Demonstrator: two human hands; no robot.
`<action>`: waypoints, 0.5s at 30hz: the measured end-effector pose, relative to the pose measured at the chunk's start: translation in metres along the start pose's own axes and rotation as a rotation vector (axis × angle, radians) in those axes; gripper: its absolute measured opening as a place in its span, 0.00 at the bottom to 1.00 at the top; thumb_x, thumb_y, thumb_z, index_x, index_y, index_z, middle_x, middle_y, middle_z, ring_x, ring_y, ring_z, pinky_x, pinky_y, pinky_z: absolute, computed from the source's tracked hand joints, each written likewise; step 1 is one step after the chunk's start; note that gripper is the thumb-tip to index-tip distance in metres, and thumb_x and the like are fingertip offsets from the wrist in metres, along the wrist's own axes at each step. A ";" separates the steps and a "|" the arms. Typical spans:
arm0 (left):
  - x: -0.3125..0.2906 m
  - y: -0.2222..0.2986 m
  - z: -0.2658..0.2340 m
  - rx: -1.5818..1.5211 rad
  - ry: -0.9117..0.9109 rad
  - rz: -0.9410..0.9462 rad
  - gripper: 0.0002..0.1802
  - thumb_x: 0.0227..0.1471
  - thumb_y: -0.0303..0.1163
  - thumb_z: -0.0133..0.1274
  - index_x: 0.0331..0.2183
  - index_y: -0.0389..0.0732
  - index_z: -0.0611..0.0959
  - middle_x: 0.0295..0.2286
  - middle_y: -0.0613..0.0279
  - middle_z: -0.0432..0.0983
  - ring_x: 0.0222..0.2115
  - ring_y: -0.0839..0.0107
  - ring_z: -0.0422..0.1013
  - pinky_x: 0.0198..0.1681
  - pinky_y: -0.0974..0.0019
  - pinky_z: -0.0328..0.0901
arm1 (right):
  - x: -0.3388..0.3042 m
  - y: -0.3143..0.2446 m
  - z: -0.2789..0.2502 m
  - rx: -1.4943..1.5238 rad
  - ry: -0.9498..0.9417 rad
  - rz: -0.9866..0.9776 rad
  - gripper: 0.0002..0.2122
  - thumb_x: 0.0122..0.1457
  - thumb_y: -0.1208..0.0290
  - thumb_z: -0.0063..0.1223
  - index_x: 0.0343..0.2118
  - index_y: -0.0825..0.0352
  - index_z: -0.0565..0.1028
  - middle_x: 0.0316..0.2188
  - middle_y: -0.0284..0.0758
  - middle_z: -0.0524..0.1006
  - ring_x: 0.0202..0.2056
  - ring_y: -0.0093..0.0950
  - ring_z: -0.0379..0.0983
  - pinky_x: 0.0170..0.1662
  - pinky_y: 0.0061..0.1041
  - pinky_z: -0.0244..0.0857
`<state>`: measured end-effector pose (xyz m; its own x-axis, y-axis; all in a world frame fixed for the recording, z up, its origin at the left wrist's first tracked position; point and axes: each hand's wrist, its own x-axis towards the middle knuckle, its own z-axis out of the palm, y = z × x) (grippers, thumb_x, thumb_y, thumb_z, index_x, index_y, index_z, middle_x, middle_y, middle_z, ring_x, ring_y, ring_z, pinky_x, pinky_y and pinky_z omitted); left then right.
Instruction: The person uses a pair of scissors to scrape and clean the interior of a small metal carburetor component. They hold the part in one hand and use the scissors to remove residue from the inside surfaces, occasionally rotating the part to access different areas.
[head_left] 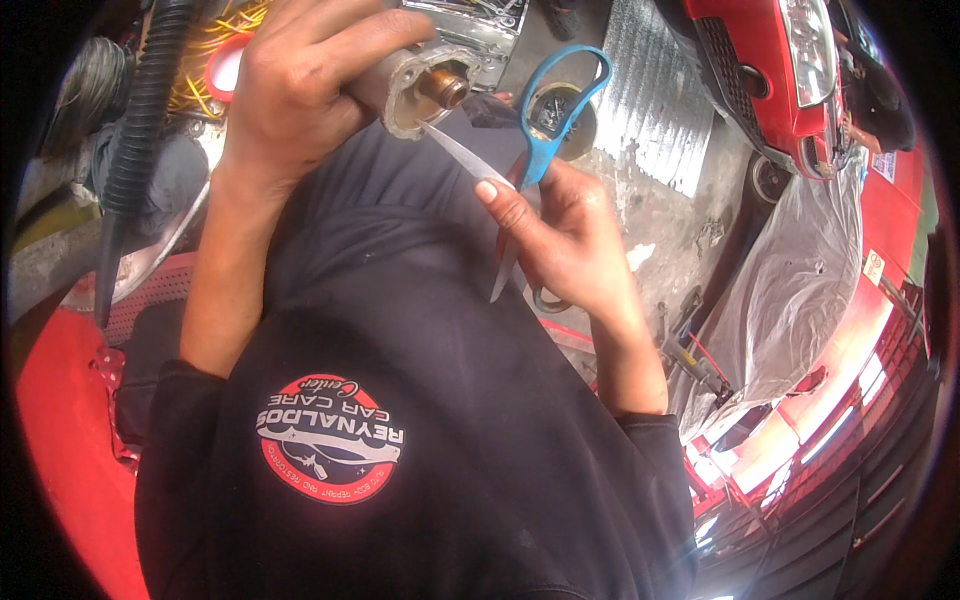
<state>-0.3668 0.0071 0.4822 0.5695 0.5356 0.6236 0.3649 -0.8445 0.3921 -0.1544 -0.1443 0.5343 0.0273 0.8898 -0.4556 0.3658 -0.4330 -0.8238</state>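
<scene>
My left hand (pixel 300 85) is closed around a grey metal housing (pixel 405 95), whose flanged end faces right. A copper-brown shaft (pixel 445 88) sticks out of that end. In my right hand (pixel 560 225) is a pair of scissors with blue handles (pixel 548 150), spread apart. My thumb presses on one blade, and its tip touches or nearly touches the lower rim of the flange. The other blade points down toward my dark shirt. Some of my right fingers are hidden behind the scissors.
A black corrugated hose (pixel 150 110) hangs at the left beside yellow wires (pixel 240 25) and a roll of tape (pixel 228 68). Beyond my hands stands a round container (pixel 565 110) on the floor. At the right are a red car front (pixel 765 80) and plastic sheeting (pixel 790 300).
</scene>
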 end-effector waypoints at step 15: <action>0.002 0.002 0.000 -0.029 0.057 -0.030 0.22 0.30 0.32 0.72 0.34 0.41 0.87 0.26 0.62 0.76 0.29 0.62 0.73 0.33 0.62 0.66 | -0.009 0.011 0.019 0.025 0.109 -0.018 0.07 0.67 0.72 0.59 0.39 0.70 0.76 0.27 0.27 0.78 0.25 0.12 0.70 0.26 0.16 0.62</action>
<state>-0.3646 0.0065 0.4845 0.5155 0.5606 0.6480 0.3591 -0.8280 0.4307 -0.1684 -0.1601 0.5230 0.1230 0.9071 -0.4025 0.3441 -0.4194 -0.8400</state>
